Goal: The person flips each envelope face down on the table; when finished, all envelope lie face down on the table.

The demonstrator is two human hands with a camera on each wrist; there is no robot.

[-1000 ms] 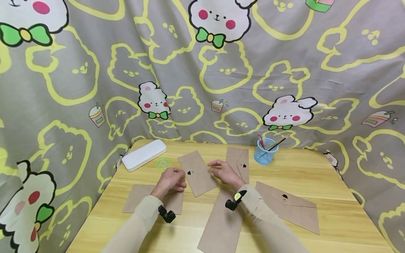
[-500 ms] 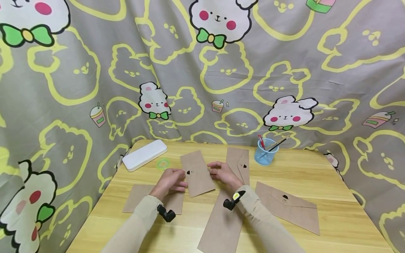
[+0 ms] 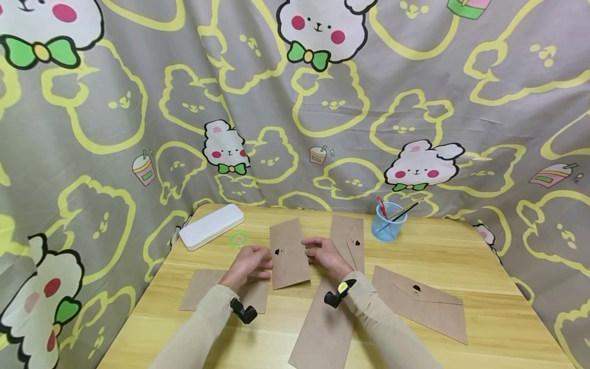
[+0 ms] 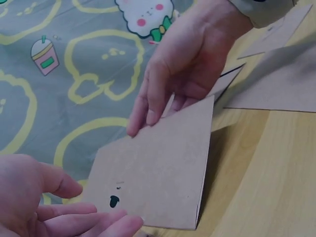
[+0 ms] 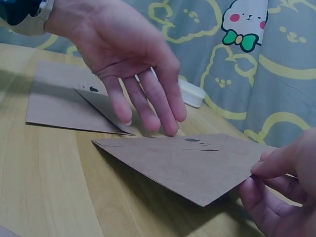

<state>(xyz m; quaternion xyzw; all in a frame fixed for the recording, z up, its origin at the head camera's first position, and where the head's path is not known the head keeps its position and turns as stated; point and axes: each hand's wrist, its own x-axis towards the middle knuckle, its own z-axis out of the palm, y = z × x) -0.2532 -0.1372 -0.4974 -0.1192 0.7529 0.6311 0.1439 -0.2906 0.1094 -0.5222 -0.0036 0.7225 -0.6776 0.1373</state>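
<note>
Long axis forward, the middle envelope (image 3: 291, 256) lies between the right hand (image 3: 326, 256), pinching its edge, and left hand (image 3: 249, 265) (fingers extended, gripping nothing).

Two hands (image 4: 29, 197) (image 4: 190, 57) flank a tilted brown envelope (image 4: 160, 163) bearing a black mark (image 4: 114, 201).

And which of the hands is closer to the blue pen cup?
Right: the right hand is in front of the blue pen cup and to its left; the left hand is farther left, beyond the envelope between the hands.
</note>
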